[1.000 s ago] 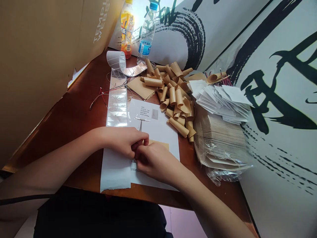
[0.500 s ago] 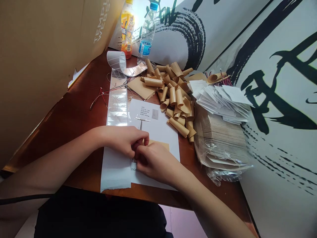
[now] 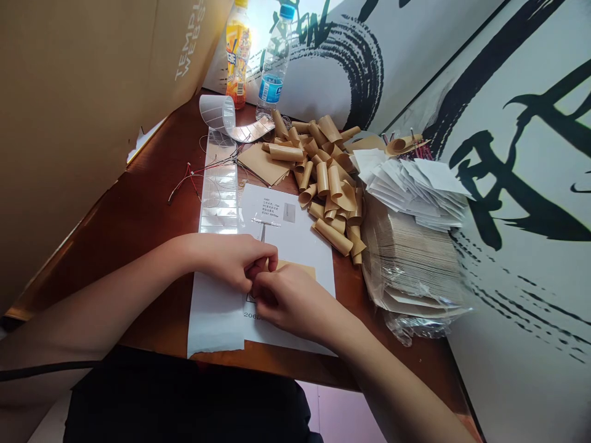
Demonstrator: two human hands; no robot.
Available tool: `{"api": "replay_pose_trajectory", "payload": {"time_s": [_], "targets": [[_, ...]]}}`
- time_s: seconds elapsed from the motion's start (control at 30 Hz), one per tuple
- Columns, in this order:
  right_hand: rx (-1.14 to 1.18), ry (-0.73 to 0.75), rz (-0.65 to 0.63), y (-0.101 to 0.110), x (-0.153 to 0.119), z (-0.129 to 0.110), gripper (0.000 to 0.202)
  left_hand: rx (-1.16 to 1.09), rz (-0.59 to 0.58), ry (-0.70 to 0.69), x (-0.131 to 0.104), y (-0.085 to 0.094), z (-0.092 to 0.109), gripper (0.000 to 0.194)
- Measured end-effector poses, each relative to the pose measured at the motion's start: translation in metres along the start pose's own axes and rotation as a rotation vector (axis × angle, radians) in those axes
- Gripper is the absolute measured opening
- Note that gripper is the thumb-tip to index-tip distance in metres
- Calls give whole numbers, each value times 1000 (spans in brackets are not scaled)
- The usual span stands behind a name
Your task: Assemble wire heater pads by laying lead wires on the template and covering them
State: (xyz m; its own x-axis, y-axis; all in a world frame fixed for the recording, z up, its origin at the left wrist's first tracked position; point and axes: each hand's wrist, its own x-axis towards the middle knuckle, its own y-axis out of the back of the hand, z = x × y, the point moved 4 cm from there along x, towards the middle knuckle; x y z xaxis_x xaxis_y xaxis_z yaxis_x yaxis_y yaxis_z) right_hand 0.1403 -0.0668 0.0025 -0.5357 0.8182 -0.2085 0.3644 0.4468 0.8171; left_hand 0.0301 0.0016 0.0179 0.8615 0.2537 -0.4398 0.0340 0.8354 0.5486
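Fingers curled, my left hand (image 3: 237,261) meets my right hand (image 3: 289,298) over a printed white sheet (image 3: 307,231). Both hands are closed in pinches. Whatever lies between the fingertips is hidden by the hands. A piece of brown paper (image 3: 302,269) lies flat on the sheet, partly covered by my fingers. Above the hands, a thin strip (image 3: 266,222) with a narrow stem crosses the sheet. Under my left wrist runs a long strip of shiny labels (image 3: 219,200), its pale lower end (image 3: 216,326) reaching the table edge.
Rolled brown papers (image 3: 332,178) are heaped behind the sheet, beside flat brown sheets (image 3: 263,163). Thin wires (image 3: 189,175) lie at left. A bagged stack of paper pieces (image 3: 415,258) stands right. Two bottles (image 3: 237,61) stand at the back; a large brown panel (image 3: 92,123) rises left.
My right hand has shifted very slightly, uncovering a bit more of the print below it. Everything else stays in place.
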Motion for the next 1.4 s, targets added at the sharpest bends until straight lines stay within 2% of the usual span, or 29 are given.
{"api": "replay_pose_trajectory", "payload": {"time_s": [0.43, 0.87, 1.13, 1.4], "targets": [[-128, 12, 54, -7, 1, -1, 6, 26, 23, 4, 1, 1, 2, 25], [-23, 23, 78, -8, 3, 2, 5, 18, 39, 4, 0, 1, 1, 25], [54, -18, 44, -6, 5, 3, 7, 14, 45, 6, 0, 1, 1, 25], [50, -19, -52, -3, 4, 4, 10, -3, 11, -7, 1, 0, 0, 27]]}}
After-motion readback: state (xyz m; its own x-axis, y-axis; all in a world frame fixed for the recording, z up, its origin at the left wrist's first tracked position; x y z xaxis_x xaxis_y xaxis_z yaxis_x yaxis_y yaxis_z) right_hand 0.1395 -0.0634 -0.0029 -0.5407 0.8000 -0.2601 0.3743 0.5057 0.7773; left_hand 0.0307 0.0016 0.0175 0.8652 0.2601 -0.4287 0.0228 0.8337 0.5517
